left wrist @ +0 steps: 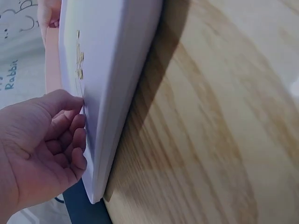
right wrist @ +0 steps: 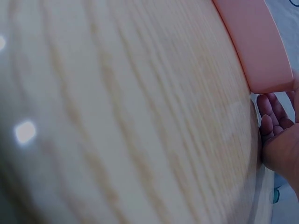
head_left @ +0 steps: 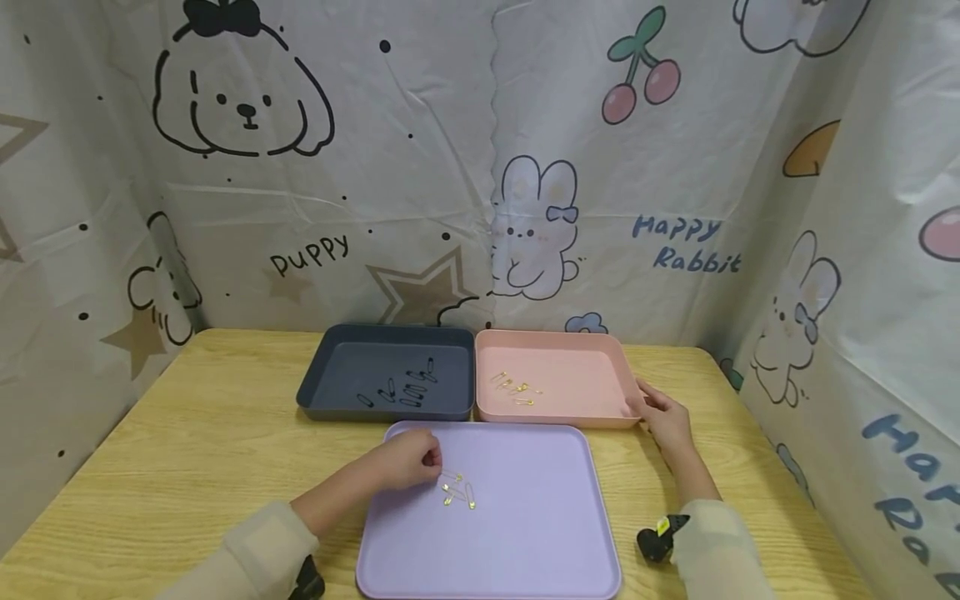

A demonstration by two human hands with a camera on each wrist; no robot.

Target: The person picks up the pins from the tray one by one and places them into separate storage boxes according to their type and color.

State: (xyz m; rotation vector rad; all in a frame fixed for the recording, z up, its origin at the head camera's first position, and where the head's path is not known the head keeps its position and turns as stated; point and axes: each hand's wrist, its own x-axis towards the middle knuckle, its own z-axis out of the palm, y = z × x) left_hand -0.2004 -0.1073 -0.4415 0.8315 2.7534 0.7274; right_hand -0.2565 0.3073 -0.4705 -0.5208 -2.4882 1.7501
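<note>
Over the left part of a lilac tray point(head_left: 532, 533), my left hand point(head_left: 411, 460) has thumb and forefinger pinched together on the end of a thin gold safety pin, mostly hidden at the fingertips. Several gold safety pins point(head_left: 470, 495) lie just right of those fingertips; in the left wrist view the pins point(left wrist: 79, 70) are seen edge-on past the thumb. My right hand point(head_left: 666, 417) grips the near right corner of a pink tray point(head_left: 585, 375), thumb at the rim and the other fingers outside the wall. More gold safety pins point(head_left: 523, 402) lie in that tray's left part.
Left of the pink tray stands a dark grey tray point(head_left: 367, 354) holding several black safety pins point(head_left: 412, 402). Both back trays sit side by side behind the lilac one on a wooden table point(head_left: 225, 450). A printed cloth point(head_left: 420, 208) hangs behind and at both sides.
</note>
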